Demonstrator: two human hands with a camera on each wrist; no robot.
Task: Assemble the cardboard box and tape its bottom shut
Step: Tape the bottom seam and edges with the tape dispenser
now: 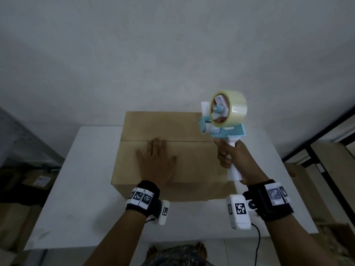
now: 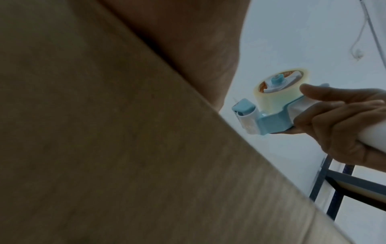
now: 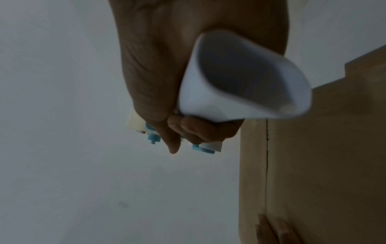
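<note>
Cardboard box (image 1: 192, 162) sits on the white table (image 1: 80, 189), toward the far edge and roughly centred between the left and right edges, its closed flaps facing up. The two flaps meet in a seam (image 1: 184, 141) that runs left to right across the top; no tape shows along it in the head view. The left hand (image 1: 156, 162) lies flat on the near flap with its fingers straight and spread, the fingertips reaching about to the seam. From the right wrist view those fingertips (image 3: 271, 229) press on the cardboard just beside the seam.

The right hand (image 1: 233, 158) is wrapped around the white handle (image 1: 235, 171) of a tape dispenser (image 1: 222, 129), fingers curled tightly about it. The dispenser is held in the air above the right end of the box, near the seam, not touching the cardboard. Its blue and white frame carries a roll of clear tape (image 1: 229, 107), raised above the hand, with the roller end pointing left toward the box.

At the floor by the left edge of the table lie other cardboard boxes (image 1: 28, 181)
</note>
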